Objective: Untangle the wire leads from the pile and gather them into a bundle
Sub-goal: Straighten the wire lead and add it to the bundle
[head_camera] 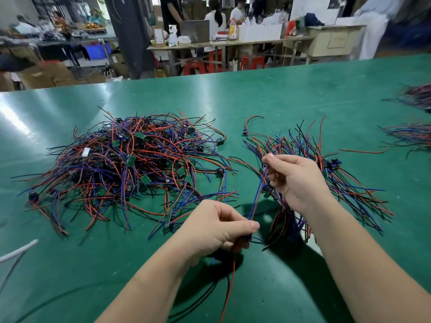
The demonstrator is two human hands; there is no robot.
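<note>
Blue lead (257,194) between both hands

Left hand (218,226) pinched closed low, right hand (297,177) raised, fingers (271,159) pinching

far-right wire piles (417,96) blurred, edge-cropped; background people (215,15) blurred

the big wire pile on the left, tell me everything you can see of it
The wire pile is a loose, tangled mound of thin red, blue and black insulated leads lying on the green table. Small green circuit boards and dark components sit among the strands. Wire ends splay outward all round. Neither hand touches it.
</note>
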